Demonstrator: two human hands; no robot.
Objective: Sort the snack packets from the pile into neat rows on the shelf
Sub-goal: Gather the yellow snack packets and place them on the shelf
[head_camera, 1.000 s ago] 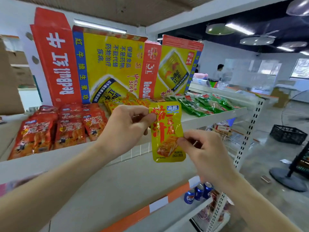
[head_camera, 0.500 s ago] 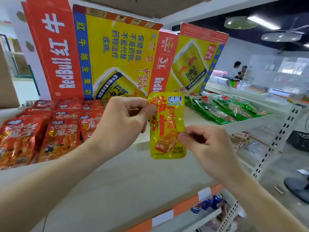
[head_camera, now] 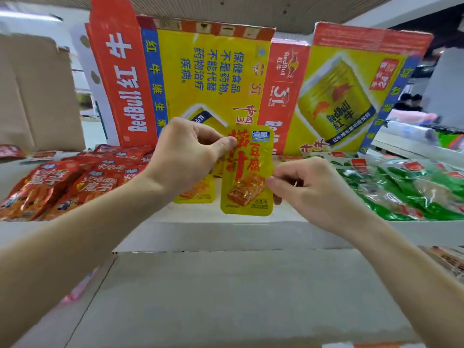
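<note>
Brightly and evenly lit in cool white light from overhead, with a washed-out pale strip at the upper left. Only soft, faint shadows, under the lip of the shelf and beneath the yellow packet. Glossy glare across the green packets at right, weaker on the red packets at left. Sharpest at the centre, on the yellow packet and the printed cartons behind. Smeared and soft toward both sides, with a dim, unfocused background at far right. Strong wide-angle bending at the edges: forearms swollen in the lower corners, cartons splayed outward toward the top.
</note>
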